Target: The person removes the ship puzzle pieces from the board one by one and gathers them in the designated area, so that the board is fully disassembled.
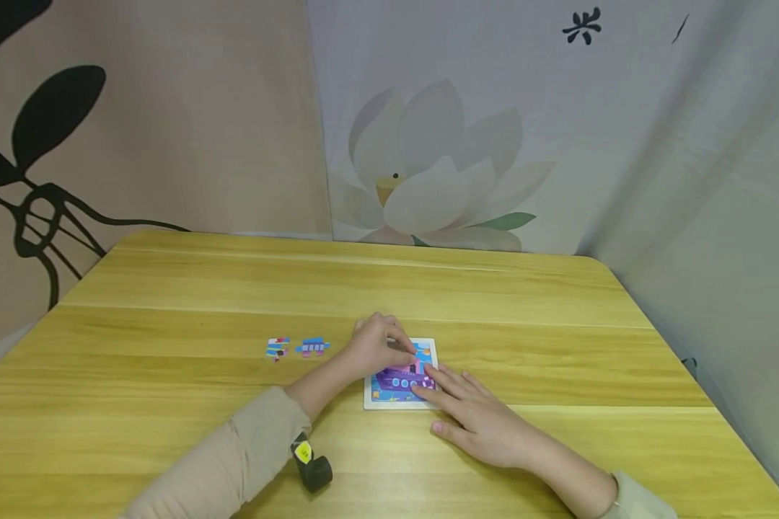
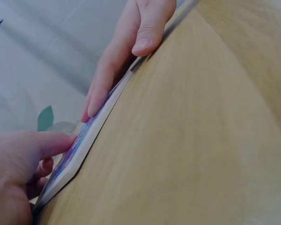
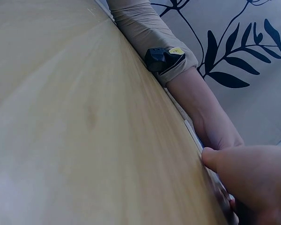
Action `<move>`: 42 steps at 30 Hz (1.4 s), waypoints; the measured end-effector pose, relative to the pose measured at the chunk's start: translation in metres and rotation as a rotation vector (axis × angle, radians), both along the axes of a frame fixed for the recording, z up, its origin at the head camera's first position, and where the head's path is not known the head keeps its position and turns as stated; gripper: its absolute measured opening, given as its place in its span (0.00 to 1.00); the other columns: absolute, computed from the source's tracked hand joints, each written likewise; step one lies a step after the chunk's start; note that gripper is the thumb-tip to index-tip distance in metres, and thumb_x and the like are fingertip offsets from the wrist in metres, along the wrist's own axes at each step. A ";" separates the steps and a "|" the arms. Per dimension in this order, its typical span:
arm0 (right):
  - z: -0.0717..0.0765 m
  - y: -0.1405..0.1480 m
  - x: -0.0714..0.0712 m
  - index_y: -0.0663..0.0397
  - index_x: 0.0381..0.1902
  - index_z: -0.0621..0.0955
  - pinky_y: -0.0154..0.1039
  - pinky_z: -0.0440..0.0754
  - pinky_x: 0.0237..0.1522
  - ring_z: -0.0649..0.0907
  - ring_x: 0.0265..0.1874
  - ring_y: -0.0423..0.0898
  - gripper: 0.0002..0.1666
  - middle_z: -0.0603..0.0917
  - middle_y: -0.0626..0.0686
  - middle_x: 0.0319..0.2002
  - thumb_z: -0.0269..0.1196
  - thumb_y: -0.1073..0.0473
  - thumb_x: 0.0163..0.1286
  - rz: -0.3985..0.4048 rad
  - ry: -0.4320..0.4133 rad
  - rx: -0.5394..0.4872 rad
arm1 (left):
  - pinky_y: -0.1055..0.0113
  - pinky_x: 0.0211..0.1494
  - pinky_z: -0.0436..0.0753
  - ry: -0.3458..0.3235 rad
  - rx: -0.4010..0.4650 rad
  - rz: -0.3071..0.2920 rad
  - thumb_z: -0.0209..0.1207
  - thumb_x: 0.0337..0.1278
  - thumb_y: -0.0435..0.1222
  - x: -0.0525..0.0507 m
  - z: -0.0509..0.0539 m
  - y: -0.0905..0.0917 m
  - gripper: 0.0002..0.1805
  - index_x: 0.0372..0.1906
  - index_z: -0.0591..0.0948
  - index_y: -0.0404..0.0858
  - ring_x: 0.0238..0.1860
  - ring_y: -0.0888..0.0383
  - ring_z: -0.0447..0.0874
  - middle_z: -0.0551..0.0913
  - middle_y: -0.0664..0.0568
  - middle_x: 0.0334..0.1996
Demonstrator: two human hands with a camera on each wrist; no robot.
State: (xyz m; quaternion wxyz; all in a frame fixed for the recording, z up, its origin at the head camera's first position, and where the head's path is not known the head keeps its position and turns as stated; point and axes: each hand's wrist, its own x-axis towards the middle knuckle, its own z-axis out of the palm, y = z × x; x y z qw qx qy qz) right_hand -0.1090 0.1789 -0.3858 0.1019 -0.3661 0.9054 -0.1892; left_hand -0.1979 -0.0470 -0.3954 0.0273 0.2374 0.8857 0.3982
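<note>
A small jigsaw puzzle (image 1: 399, 395) with a white border and a purple ship picture lies flat on the table. My left hand (image 1: 379, 347) bends over its upper left part, thumb and forefinger pinching a puzzle piece at the picture's surface; the hand mostly covers that piece. From the right, my right hand (image 1: 483, 418) rests its fairly straight fingertips on the board's right side. In the left wrist view the left thumb (image 2: 56, 143) touches the picture, while the right hand's fingers (image 2: 105, 77) lie along the board edge.
Two loose puzzle pieces lie left of the board: a striped multicoloured one (image 1: 277, 349) and a blue and purple one (image 1: 313, 347). The wooden table (image 1: 169, 404) reaches back to a printed curtain (image 1: 234, 130). A black wrist camera (image 1: 313, 467) hangs at the left sleeve.
</note>
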 end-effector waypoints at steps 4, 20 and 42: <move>-0.001 0.001 0.000 0.40 0.74 0.60 0.59 0.44 0.68 0.48 0.72 0.54 0.32 0.48 0.50 0.75 0.45 0.41 0.76 0.001 0.000 0.000 | 0.54 0.54 0.58 -0.023 0.016 0.003 0.72 0.46 0.38 0.001 0.000 0.000 0.05 0.25 0.86 0.51 0.43 0.59 0.69 0.79 0.67 0.30; -0.002 0.002 0.000 0.39 0.73 0.61 0.58 0.45 0.68 0.49 0.72 0.55 0.31 0.49 0.50 0.75 0.46 0.41 0.76 -0.005 0.010 0.000 | 0.46 0.61 0.60 -0.032 0.078 0.011 0.72 0.45 0.33 0.004 0.000 0.002 0.06 0.24 0.86 0.47 0.50 0.56 0.72 0.82 0.61 0.40; -0.003 0.002 0.000 0.37 0.73 0.61 0.56 0.44 0.69 0.48 0.73 0.53 0.31 0.48 0.49 0.75 0.45 0.41 0.76 -0.006 0.011 0.010 | 0.65 0.37 0.77 -0.139 0.207 0.091 0.68 0.52 0.33 0.002 0.001 0.003 0.05 0.36 0.88 0.39 0.34 0.58 0.74 0.80 0.55 0.34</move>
